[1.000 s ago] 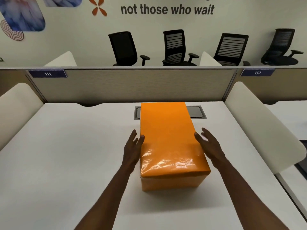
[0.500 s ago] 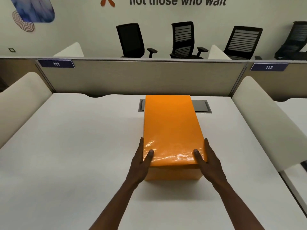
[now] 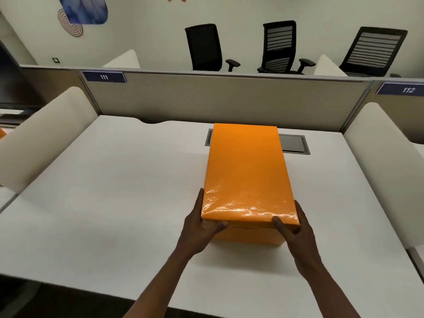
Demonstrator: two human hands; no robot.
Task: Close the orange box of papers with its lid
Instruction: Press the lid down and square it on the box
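An orange box (image 3: 250, 237) stands lengthwise on the white desk (image 3: 114, 191), covered by its glossy orange lid (image 3: 247, 171). The papers inside are hidden. My left hand (image 3: 202, 223) grips the lid's near left corner, thumb under its front edge. My right hand (image 3: 291, 228) grips the near right corner the same way, fingers along the side. The lid's near edge sits slightly above the box front.
A grey cable hatch (image 3: 293, 144) lies in the desk behind the box. Cream side panels (image 3: 50, 134) (image 3: 385, 161) flank the desk, and a beige partition (image 3: 218, 97) runs along the back. Black office chairs (image 3: 204, 47) stand beyond it.
My hands went from open beside the box to gripping the lid's near corners, then slid back so the thumbs hook under its front edge. The camera moved closer and tilted.
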